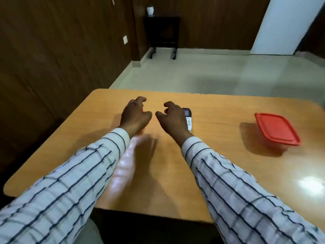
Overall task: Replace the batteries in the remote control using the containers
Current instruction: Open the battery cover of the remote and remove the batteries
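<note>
Striped sleeves reach over the glossy tabletop [158,173]. The left hand [135,117] hangs loosely curled, grasping nothing I can see, though it hides something orange beneath. The right hand [173,118], likewise empty, hovers just left of the remote control [188,118]. Far to its right sits the red-lidded container [277,130]. A blind grab might skid the remote away.

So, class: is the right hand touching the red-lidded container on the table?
Apart. The head view shows the right hand near the table's middle, with a wide stretch of bare table between it and the red-lidded container.
</note>
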